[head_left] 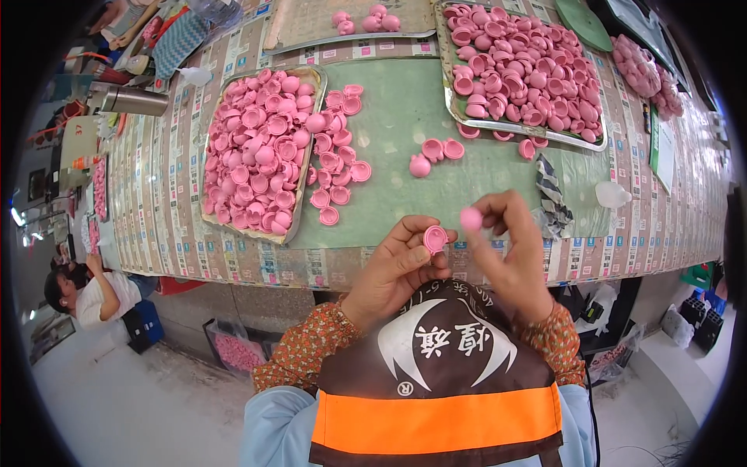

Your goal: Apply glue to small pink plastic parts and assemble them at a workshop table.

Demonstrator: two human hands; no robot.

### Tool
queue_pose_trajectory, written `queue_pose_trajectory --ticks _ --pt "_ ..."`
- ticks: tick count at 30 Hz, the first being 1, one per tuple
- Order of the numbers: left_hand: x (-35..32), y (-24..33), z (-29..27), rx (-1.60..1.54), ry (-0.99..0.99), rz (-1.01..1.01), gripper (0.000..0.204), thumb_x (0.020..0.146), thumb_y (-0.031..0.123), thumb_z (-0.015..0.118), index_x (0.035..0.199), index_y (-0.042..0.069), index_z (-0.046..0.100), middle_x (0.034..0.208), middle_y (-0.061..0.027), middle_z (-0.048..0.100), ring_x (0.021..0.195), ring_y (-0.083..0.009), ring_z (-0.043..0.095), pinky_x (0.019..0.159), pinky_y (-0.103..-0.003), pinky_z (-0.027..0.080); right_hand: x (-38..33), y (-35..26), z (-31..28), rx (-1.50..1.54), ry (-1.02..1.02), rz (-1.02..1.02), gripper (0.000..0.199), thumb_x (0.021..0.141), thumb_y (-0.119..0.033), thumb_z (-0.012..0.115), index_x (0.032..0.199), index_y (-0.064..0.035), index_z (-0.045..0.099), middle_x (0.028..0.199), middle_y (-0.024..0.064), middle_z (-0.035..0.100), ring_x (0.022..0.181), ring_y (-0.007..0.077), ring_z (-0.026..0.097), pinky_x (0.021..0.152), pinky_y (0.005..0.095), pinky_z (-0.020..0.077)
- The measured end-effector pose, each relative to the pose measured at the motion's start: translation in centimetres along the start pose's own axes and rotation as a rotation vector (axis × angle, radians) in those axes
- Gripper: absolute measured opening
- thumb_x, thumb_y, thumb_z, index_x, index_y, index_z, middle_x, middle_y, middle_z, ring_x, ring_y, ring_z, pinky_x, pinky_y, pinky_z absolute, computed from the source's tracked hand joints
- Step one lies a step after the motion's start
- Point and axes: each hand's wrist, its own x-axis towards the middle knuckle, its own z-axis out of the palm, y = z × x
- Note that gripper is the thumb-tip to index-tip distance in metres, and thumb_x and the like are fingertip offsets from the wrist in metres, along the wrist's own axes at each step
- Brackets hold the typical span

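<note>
Between the thumb and fingers of my left hand is a small pink cup-shaped shell, its hollow side facing up. My right hand, a little blurred, pinches a rounded pink piece just to the right of that shell, and the two pieces are apart. Both hands are above the table's near edge. Beyond them, three loose pink pieces lie on the green mat. A tray heaped with pink shells stands at the left, with more shells spilled along its right side.
At the back right, a metal tray holds many pink pieces; another tray at the back holds several. A crumpled striped wrapper and a white bottle lie at the right. A steel flask and a seated person are at the left.
</note>
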Motion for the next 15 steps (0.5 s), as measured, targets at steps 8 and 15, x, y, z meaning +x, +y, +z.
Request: queue_pose_trajectory --ticks 8,15 --pt "0.3 -0.3 1.1 0.082 -0.017 -0.022 0.035 0.094 0.009 0.065 0.125 0.011 0.050 0.115 -0.0030 0.062 0.110 -0.0138 0.060 0.097 -0.033 0.050 -2.1 -1.6 0.9 0.011 -0.008 -0.105 0.032 0.075 0.000 0.072 0.103 -0.0020 0.057 0.091 0.0096 0.055 0.079 0.0219 0.051 0.070 0.0321 0.0432" --pt "0.1 -0.7 1.1 0.089 -0.005 -0.004 0.035 0.093 0.007 0.065 0.124 0.011 0.051 0.116 -0.0031 0.062 0.109 -0.0133 0.059 0.097 -0.032 0.048 -2.3 -1.7 1.1 0.025 -0.031 -0.092 0.032 0.076 -0.001 0.073 0.104 -0.0019 0.057 0.092 0.0093 0.056 0.079 0.0213 0.051 0.070 0.0318 0.0436"
